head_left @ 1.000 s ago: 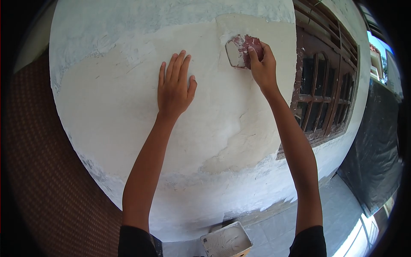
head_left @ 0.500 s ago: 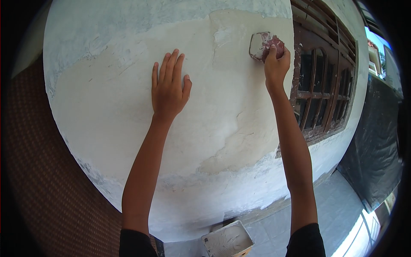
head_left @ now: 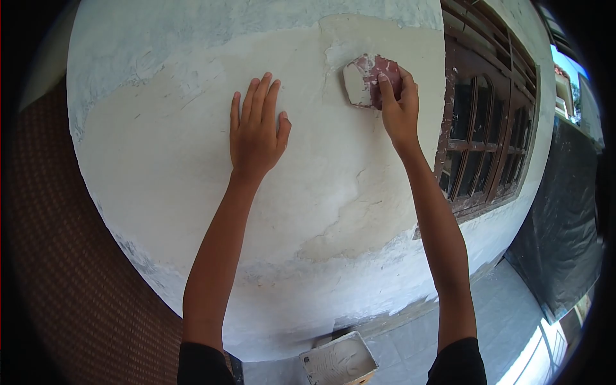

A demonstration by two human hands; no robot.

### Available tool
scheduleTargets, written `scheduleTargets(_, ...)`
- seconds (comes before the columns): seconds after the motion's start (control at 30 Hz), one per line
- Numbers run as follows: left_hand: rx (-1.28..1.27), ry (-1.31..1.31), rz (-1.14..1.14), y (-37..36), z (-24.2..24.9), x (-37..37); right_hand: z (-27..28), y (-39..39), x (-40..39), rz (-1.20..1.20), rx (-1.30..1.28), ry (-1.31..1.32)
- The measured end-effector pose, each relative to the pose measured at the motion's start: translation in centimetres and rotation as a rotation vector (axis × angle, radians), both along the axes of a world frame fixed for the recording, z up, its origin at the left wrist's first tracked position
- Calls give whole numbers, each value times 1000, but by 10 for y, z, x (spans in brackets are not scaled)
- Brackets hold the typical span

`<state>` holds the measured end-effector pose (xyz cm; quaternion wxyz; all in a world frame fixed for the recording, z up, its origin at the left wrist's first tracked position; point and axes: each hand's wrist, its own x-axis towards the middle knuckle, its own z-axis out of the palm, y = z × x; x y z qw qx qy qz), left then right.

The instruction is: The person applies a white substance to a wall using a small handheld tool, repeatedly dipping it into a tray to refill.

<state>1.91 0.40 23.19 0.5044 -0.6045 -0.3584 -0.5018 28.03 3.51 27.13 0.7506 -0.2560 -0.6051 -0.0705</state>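
Observation:
My right hand (head_left: 398, 109) grips a reddish putty scraper (head_left: 366, 80) smeared with white filler and presses its blade against the wall (head_left: 160, 167) high up, near the window frame. My left hand (head_left: 256, 131) lies flat on the wall with fingers together, holding nothing, a little left of and below the scraper. The wall carries a broad cream patch of filler with rough white and grey paint around it.
A brown wooden window (head_left: 484, 135) with several panes stands right of the patch. A white tray of filler (head_left: 339, 360) sits on the tiled floor at the wall's foot. A dark sheet (head_left: 564, 231) hangs at the right. A brown woven surface (head_left: 58, 256) fills the left.
My right hand has moved the scraper back left and slightly down from beside the window frame. My left hand has stayed flat on the wall.

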Motion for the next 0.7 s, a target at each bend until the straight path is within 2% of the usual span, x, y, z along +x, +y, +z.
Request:
scheduleTargets(0.03, 6, 6, -5, 0, 0, 0, -6, 0, -5, -110, 52, -149)
scheduleTargets(0.07, 6, 5, -5, 1, 0, 0, -3, 6, -3, -109, 52, -150)
scheduleTargets(0.13, 0, 8, 1, 0, -1, -1, 14, 20, 7, -43, -41, 60)
scheduleTargets(0.2, 1, 5, -5, 0, -1, 0, 29, -2, 8, 202, -35, 350)
scheduleTargets(0.27, 7, 1, -9, -1, 0, 0, 32, -4, 5, 336, 10, 243)
scheduleTargets(0.37, 0, 3, -12, -1, 0, 0, 18, -12, -14, -151, 88, -293)
scheduleTargets(0.4, 2, 7, -8, 0, 0, -1, 22, -4, -11, -154, 84, -291)
scheduleTargets(0.47, -2, 15, -7, 0, -2, 0, 38, 16, 1, -85, -30, 12)
scheduleTargets(0.5, 0, 12, 0, 0, -2, 0, 46, 13, 9, 161, -81, 197)
scheduleTargets(0.53, 3, 10, 8, 0, -1, 0, 53, 11, 14, 23, -23, 296)
scheduleTargets(0.6, 3, 7, 13, -1, -1, 0, 50, -2, 10, 367, 11, 381)
scheduleTargets(0.67, 1, 5, 11, 0, -1, 1, 39, 12, 3, 241, 104, 61)
scheduleTargets(0.7, 3, 5, 2, 0, -1, 0, 28, 6, -4, 14, 76, -121)
